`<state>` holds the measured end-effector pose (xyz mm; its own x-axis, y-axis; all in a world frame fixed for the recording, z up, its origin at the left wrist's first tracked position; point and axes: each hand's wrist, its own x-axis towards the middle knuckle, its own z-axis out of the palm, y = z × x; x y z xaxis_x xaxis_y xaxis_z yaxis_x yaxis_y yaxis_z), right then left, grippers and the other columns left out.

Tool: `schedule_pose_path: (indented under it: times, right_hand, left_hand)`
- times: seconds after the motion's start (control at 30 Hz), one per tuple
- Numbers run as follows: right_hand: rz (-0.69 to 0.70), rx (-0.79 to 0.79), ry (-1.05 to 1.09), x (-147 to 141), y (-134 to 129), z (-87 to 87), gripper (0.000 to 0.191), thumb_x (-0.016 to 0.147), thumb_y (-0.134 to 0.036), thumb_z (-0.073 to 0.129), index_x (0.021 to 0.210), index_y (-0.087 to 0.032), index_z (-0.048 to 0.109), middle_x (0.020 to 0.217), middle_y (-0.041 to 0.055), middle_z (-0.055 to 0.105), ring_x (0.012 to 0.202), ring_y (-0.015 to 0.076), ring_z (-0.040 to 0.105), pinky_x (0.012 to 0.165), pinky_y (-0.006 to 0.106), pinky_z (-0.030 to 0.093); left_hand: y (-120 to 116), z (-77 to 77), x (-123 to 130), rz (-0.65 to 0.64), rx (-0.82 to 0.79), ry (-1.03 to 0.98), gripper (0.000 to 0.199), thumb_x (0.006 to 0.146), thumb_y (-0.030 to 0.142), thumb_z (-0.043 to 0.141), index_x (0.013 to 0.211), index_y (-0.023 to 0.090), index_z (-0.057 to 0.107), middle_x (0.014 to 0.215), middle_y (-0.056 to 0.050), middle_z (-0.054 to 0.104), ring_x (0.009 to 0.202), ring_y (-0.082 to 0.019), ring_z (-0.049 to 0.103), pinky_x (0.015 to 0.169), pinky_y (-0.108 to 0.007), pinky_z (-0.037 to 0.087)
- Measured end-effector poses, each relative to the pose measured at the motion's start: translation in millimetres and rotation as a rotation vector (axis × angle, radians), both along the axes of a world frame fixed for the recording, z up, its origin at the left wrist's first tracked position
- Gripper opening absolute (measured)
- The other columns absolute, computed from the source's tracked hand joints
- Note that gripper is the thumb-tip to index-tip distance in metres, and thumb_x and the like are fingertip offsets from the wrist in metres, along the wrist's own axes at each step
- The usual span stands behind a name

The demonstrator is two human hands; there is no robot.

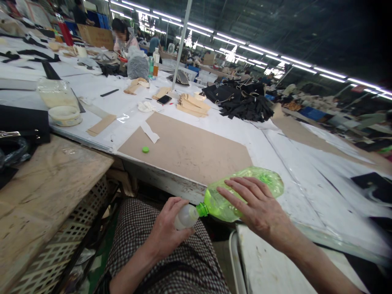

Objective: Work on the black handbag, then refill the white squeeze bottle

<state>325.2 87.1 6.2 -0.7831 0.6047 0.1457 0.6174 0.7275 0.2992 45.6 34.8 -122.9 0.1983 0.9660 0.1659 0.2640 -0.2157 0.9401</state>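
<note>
My left hand (170,228) is closed round a small whitish translucent bottle (186,217) above my lap. In my right hand (255,204) is a large clear green plastic bottle (216,200), tilted on its side with its neck pointing left and down. The green bottle's mouth meets the mouth of the small bottle. A green bottle cap (145,150) lies on the brown board (196,149) on the table. How much liquid is in either bottle I cannot tell.
A white paper strip (150,132) lies on the board. Behind it are tan pieces (192,105), a phone (164,99) and a black fabric pile (239,98). A metal pole (183,41) rises from the table. At left stand a tape roll (65,116) and a wooden bench (52,175).
</note>
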Motion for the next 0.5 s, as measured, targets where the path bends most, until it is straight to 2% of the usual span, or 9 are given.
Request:
schedule_pose_path:
  times: [0.23,0.5]
  right_hand:
    - [0.015,0.015,-0.014,0.4,-1.7,3.1,0.069,0.098,-0.009,0.055,0.16,-0.027,0.032,0.147,0.013,0.057,0.137,0.0356,0.046,0.114,0.061,0.034]
    - [0.01,0.016,0.034,0.0,-1.6,-2.1,0.06,0.096,-0.008,0.056,0.153,-0.023,0.044,0.141,0.0141,0.06,0.131,0.0367,0.05,0.109,0.061,0.038]
  left_hand:
    - [-0.3,2.5,2.5,0.008,0.01,-0.007,0.068,0.07,0.013,0.083,0.132,0.028,0.061,0.133,-0.007,0.055,0.125,-0.027,0.057,0.111,-0.044,0.048]
    - [-1.3,3.5,1.8,-0.002,-0.008,-0.011,0.067,0.071,0.014,0.084,0.131,0.028,0.06,0.133,-0.007,0.055,0.124,-0.027,0.056,0.11,-0.043,0.047]
